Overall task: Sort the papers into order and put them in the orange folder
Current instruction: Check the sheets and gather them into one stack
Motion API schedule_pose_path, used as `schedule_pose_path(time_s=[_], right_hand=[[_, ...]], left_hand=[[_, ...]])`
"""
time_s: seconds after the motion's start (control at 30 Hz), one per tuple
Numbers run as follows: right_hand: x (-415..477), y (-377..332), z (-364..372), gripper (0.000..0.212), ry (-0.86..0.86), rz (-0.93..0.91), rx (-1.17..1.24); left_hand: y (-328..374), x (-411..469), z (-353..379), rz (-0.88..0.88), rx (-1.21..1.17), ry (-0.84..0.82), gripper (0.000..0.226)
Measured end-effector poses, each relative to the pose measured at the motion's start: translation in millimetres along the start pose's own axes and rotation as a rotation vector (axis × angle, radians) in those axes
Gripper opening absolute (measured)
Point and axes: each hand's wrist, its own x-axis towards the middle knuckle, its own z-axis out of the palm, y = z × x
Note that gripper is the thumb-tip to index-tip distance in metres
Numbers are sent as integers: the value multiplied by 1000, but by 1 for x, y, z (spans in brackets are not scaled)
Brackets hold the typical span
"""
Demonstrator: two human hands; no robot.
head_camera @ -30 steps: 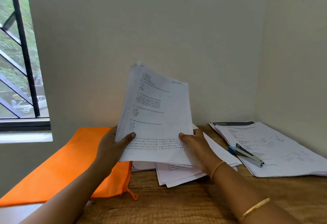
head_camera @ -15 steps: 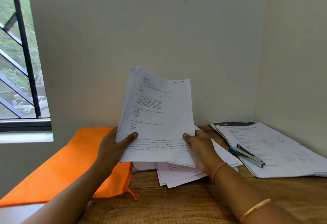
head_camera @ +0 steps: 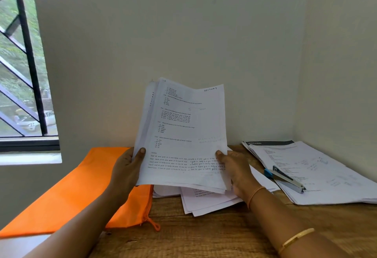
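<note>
I hold a sheaf of printed papers point(head_camera: 183, 135) nearly upright above the wooden table point(head_camera: 204, 235). The front page is marked "SECTION 4" at its top right. My left hand point(head_camera: 126, 170) grips the sheaf's lower left edge with the thumb on the front page. My right hand point(head_camera: 234, 168) grips its lower right edge the same way. Under the sheaf several loose sheets point(head_camera: 206, 202) lie fanned on the table. The orange folder point(head_camera: 81, 188) lies flat to the left, with its zip pull at its near right corner.
At the right, another pile of papers point(head_camera: 318, 172) lies on the table with a blue and silver stapler point(head_camera: 285, 179) on top. Walls close off the back and the right side. A barred window point(head_camera: 22, 74) is at the left.
The sheaf has tipped a little more upright and squared up between my hands. Both hands keep their grip at the lower edges.
</note>
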Motion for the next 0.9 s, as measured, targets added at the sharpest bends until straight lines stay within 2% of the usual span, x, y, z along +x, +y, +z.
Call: schedule_pose_path(time_s=[0.13, 0.3, 0.53, 0.6, 0.67, 0.73, 0.83, 0.9], right_hand=[[2, 3, -1, 20, 21, -4, -47], [6, 4, -5, 27, 75, -64, -153], [10, -2, -35, 15, 192, -175, -502], [12, -2, -47, 9, 242, -159, -633], [12, -2, -56, 14, 263, -129, -740], [13, -2, -62, 17, 256, -105, -845], [15, -3, -67, 5, 208, -70, -977], [16, -3, -69, 6, 175, -53, -1035]], left_hand=[[0, 0, 1, -24, -26, -5, 17], [-3, 4, 0, 4, 68, 53, 18], [-8, 13, -12, 32, 194, 165, 20], [-10, 16, -17, 18, 203, 194, 21], [-11, 20, -23, 2, 203, 237, 22], [-13, 24, -30, -16, 205, 290, 22], [-18, 30, -39, -57, 193, 344, 24], [-19, 31, -42, -89, 153, 373, 26]])
